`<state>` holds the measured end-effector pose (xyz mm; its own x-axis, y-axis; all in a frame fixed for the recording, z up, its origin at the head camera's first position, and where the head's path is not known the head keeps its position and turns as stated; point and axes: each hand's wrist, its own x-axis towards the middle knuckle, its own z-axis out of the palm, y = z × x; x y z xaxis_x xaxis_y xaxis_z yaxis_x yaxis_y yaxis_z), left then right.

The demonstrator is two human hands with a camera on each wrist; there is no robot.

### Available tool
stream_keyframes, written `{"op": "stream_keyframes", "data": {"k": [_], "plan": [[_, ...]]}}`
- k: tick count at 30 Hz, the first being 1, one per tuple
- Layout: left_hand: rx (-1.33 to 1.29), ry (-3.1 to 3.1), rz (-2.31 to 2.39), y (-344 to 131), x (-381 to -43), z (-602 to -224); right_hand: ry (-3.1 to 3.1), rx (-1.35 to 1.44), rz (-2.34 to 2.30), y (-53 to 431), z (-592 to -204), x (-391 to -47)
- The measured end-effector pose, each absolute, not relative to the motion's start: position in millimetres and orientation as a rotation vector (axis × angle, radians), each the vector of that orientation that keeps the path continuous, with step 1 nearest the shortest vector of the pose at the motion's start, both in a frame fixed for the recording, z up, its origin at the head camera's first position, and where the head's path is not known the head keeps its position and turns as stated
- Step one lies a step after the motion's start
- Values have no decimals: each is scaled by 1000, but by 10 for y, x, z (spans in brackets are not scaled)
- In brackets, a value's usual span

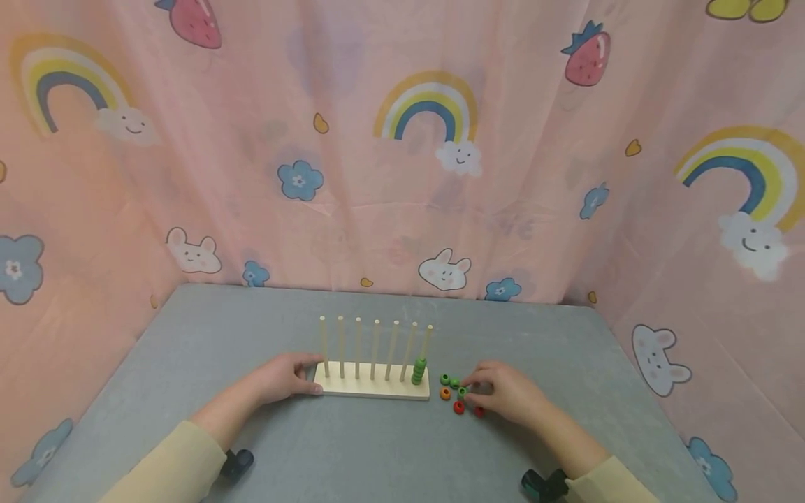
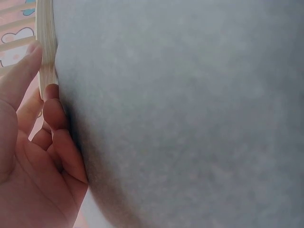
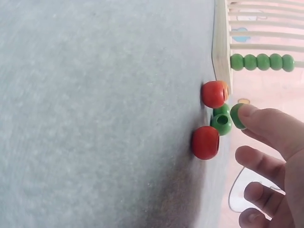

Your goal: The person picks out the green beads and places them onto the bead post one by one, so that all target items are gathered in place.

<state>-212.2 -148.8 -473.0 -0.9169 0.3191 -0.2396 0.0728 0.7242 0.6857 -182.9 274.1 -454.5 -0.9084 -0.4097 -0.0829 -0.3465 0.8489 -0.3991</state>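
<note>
A pale wooden peg rack (image 1: 371,385) stands on the grey table with a row of upright pegs. Several green beads (image 3: 263,62) are stacked on its rightmost peg. My left hand (image 1: 286,377) grips the rack's left end between thumb and fingers. Right of the rack, my right hand (image 1: 506,395) pinches a green bead (image 3: 237,116) between thumb and index finger, just above the loose beads. Those are two green beads (image 3: 221,123), an orange bead (image 1: 445,394) and two red beads (image 3: 205,142). The right hand partly covers one red bead in the head view.
The grey tabletop (image 1: 352,454) extends around the rack and beads. A pink printed curtain (image 1: 377,230) hangs behind it and along both sides. A dark wrist device (image 1: 544,485) sits by the right sleeve, another (image 1: 237,464) by the left.
</note>
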Motion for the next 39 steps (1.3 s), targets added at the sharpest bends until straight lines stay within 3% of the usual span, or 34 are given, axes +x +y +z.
{"op": "stream_keyframes", "data": {"k": [19, 32, 39], "plan": [[284, 2596, 985, -1466, -2115, -4726, 2947, -464, -1054, 2490, -4314, -1811], [293, 2595, 995, -1472, -2112, -4712, 3062, -602, -1495, 2217, -3960, -1881], [300, 2593, 1003, -1476, -2106, -4712, 3077, -638, -1514, 2119, -3871, -1909]]}}
